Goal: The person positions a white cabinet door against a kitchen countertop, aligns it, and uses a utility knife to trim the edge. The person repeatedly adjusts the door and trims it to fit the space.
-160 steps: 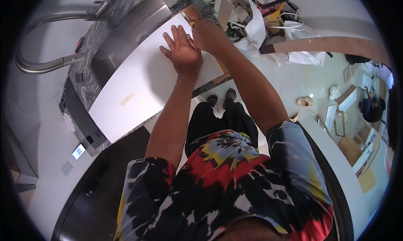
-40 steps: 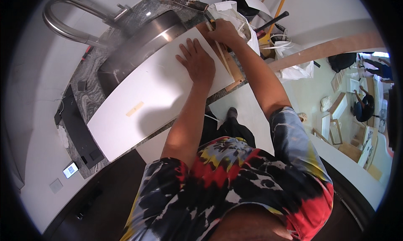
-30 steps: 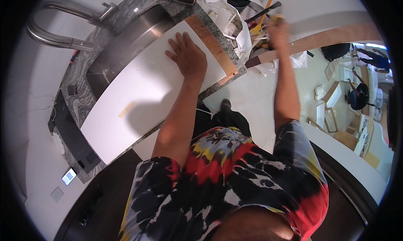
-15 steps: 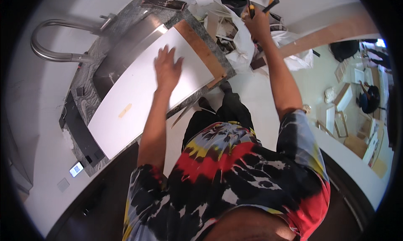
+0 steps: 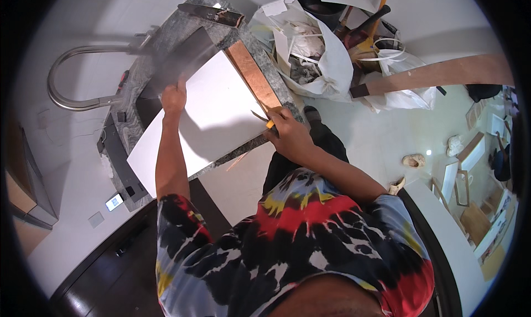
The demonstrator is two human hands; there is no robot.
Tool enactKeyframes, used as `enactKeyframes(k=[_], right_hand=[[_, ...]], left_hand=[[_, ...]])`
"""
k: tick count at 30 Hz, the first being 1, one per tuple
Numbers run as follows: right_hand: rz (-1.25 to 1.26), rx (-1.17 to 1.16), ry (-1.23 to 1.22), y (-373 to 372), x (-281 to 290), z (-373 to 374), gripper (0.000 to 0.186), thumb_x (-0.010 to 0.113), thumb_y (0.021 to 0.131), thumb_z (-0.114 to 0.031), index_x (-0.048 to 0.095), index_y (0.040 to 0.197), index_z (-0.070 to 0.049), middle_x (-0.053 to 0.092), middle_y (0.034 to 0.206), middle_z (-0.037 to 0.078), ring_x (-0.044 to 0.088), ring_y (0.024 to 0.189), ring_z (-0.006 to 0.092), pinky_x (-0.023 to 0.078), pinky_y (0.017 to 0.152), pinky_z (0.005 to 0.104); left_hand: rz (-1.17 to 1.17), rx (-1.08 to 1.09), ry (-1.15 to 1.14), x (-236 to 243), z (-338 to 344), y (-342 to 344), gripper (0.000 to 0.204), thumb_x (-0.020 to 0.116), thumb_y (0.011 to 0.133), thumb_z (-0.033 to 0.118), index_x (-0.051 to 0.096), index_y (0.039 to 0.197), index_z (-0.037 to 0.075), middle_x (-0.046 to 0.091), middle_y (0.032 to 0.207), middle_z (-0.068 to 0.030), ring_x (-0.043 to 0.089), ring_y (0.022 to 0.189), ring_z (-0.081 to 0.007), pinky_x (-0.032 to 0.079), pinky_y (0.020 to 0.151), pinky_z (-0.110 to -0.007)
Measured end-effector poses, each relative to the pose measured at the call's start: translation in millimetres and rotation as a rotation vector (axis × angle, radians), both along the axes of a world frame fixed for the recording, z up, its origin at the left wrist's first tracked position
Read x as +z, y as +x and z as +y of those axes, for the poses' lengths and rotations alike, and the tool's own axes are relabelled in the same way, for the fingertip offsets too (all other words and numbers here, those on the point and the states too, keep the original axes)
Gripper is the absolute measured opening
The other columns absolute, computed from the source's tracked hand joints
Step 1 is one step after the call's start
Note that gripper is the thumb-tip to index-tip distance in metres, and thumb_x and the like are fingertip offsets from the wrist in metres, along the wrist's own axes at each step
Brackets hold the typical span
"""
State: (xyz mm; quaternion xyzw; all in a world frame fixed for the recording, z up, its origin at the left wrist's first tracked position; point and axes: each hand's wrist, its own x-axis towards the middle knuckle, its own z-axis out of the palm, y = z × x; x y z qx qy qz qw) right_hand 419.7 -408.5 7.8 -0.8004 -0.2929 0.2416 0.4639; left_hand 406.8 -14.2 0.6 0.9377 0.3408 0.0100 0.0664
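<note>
A large white board (image 5: 221, 101) lies tilted across the grey stone countertop (image 5: 235, 29), with a brown wooden board (image 5: 255, 74) along its far right edge. My right hand (image 5: 290, 133) is closed around a utility knife (image 5: 269, 123) with a yellow part, held at the white board's right edge, its dark blade over the white surface. My left hand (image 5: 174, 100) is closed at the board's left edge. Beyond its fingers a flat grey shape (image 5: 188, 54) is smeared by motion; whether I grip it or the board's edge is unclear. My left forearm covers part of the board.
A curved metal faucet (image 5: 61, 101) stands left of the counter. Dark strips lie at the counter's left (image 5: 119, 162) and far end (image 5: 210, 14). Behind on the right sit a filled white bag (image 5: 326, 46) and a long wooden plank (image 5: 442, 76). A slipper (image 5: 414, 160) lies on the floor.
My right hand has come down from beside the bags to the board's right edge with the knife. My left hand, earlier spread flat on the board, has moved left and closed.
</note>
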Motion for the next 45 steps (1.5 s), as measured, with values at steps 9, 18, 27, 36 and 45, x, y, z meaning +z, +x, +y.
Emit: enactKeyframes(k=[9,18,27,36,45], right_hand=[[0.173,-0.169,0.186,22.2,10.4,7.3,0.027,0.068,0.09,-0.022,0.064,0.104,0.001,0.067,0.084,0.015,0.067,0.081,0.03,0.051,0.075,0.0381],[0.471,-0.128,0.202,43.6,19.7,14.0,0.025,0.067,0.09,-0.023,0.064,0.102,-0.001,0.061,0.071,0.006,0.059,0.056,0.0132,0.047,0.054,0.0307],[-0.13,0.238,0.011,179.0,9.2,101.3,0.037,0.055,0.088,-0.022,0.058,0.114,0.004,0.063,0.114,0.027,0.063,0.108,0.0379,0.049,0.089,0.0443],[-0.713,0.355,-0.032,209.4,-31.9,245.1,0.029,0.056,0.089,-0.019,0.063,0.103,0.005,0.066,0.1,0.027,0.064,0.098,0.0411,0.052,0.084,0.0483],[-0.699,0.101,-0.201,233.7,37.7,252.5,0.041,0.068,0.081,-0.034,0.067,0.098,0.002,0.066,0.098,0.025,0.062,0.098,0.0391,0.049,0.088,0.0486]], left_hand=[[-0.367,-0.131,0.256,139.7,-53.5,-47.5,0.058,0.051,0.099,0.045,0.066,0.067,-0.001,0.061,0.061,-0.0198,0.06,0.057,-0.0379,0.046,0.054,-0.045],[-0.482,-0.417,0.567,172.3,-130.9,-121.1,0.06,0.075,0.065,0.064,0.051,0.059,0.009,0.045,0.058,-0.0055,0.049,0.05,-0.0259,0.039,0.045,-0.039],[-0.169,-0.293,0.136,206.8,-199.5,-151.8,0.035,0.083,0.066,0.023,0.068,0.09,0.001,0.06,0.074,-0.0088,0.061,0.072,-0.0288,0.049,0.064,-0.039],[0.142,-0.247,-0.11,200.5,-255.4,-188.5,0.044,0.061,0.075,-0.004,0.066,0.118,0.004,0.068,0.119,-0.0121,0.065,0.111,-0.0308,0.052,0.094,-0.044],[0.103,-0.269,-0.062,157.3,-288.8,-217.7,0.039,0.056,0.089,0.005,0.062,0.128,0.007,0.062,0.132,-0.0098,0.056,0.126,-0.0282,0.047,0.105,-0.045]])
